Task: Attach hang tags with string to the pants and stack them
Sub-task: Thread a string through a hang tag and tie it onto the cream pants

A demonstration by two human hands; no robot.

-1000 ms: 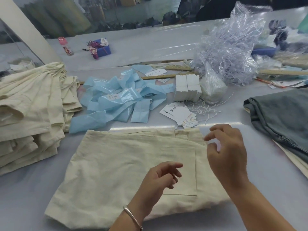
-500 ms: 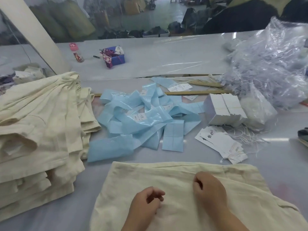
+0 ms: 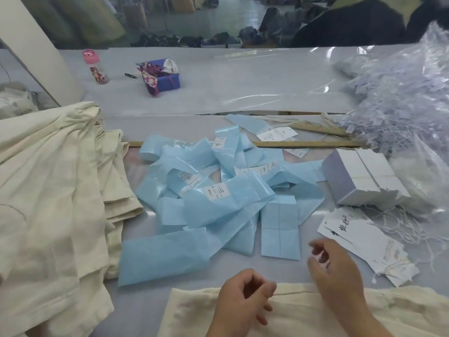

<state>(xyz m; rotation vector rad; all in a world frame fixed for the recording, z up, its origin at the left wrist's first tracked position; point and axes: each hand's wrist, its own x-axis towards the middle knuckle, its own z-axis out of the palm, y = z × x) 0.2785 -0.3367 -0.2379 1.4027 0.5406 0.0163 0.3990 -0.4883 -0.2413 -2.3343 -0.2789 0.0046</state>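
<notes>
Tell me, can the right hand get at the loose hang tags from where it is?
Probably yes: the right hand hovers just beside the loose hang tags, and nothing lies between them.

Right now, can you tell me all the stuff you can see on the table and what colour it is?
Pants: one pair, cream, flat at the near edge under the hands.
Pants stack: one pile, cream, left side.
Paper strips: a loose heap, light blue, middle.
Hang tags: a fanned bunch, white with dark writing, right, by the right hand.
Tag block: one bundle, white, right of the strips.
Strings: many, white, loose beside the tags.
Plastic bag: one, clear, far right.
Rulers: two, wooden, behind the strips.
Bottle: one, pink cap, far left.
Pouch: one, purple, far side.
Left hand: loosely curled, resting on the pants.
Right hand: fingers bent, near the tags, blurred.
</notes>
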